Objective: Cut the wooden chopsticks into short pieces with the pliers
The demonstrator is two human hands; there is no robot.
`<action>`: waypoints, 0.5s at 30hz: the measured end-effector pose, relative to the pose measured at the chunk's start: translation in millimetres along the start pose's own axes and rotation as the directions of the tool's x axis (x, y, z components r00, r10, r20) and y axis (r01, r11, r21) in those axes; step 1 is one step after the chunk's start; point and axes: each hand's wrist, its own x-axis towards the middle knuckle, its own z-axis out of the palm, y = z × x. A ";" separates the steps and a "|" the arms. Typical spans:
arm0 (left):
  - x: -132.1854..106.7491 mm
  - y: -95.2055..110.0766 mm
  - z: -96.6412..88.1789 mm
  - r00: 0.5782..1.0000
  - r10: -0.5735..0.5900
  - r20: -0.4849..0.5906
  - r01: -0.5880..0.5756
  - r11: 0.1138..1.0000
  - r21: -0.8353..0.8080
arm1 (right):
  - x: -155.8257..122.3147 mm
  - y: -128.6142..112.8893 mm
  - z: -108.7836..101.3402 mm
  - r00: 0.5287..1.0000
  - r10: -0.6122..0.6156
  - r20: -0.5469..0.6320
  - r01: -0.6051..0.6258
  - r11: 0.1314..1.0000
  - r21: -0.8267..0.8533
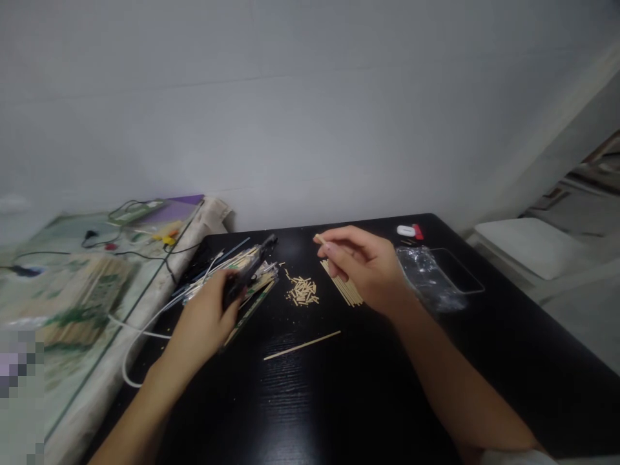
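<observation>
My left hand [206, 320] is closed round a black cutting tool [252, 265] whose tip points up and right over a heap of stick packets [247, 278]. Pinched in the fingers of my right hand [363, 261] is a thin wooden stick [320, 239], of which only the short end shows. Under that hand lies a bundle of long wooden sticks [346, 289]. Between the hands sits a small pile of short cut stick pieces [303, 290]. One long stick [303, 345] lies alone nearer to me on the black table [339, 400].
A crumpled clear plastic bag [429, 274] and a dark tray outline lie right of my right hand. A small white and red item [409, 230] rests at the table's far edge. White cables [140, 329] trail off the left side toward a cluttered glass-topped surface [87, 284].
</observation>
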 end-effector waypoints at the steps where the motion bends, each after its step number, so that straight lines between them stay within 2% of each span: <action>1: 6.7 13.7 -7.0 0.998 0.007 -0.061 -0.009 0.999 -0.036 | 0.7 -1.1 0.4 1.000 -0.001 -0.015 0.001 1.000 0.001; 4: 20.5 51.2 -20.0 0.984 0.051 -0.169 -0.079 0.983 -0.163 | 1.2 -2.5 1.1 0.999 -0.004 -0.052 0.002 0.999 -0.040; 7: 25.1 72.6 -17.8 0.974 0.112 -0.195 -0.156 0.961 -0.227 | -0.3 -1.7 0.0 0.996 0.001 -0.084 -0.007 0.997 -0.071; 10: 24.9 76.7 -6.9 0.964 0.172 -0.204 -0.208 0.963 -0.173 | -2.0 0.1 -1.6 0.992 -0.012 -0.126 0.000 0.995 -0.099; 15: 23.4 71.4 5.8 0.972 0.186 -0.146 -0.202 0.974 -0.102 | -2.7 2.2 -0.7 0.988 -0.040 -0.146 0.013 0.984 -0.179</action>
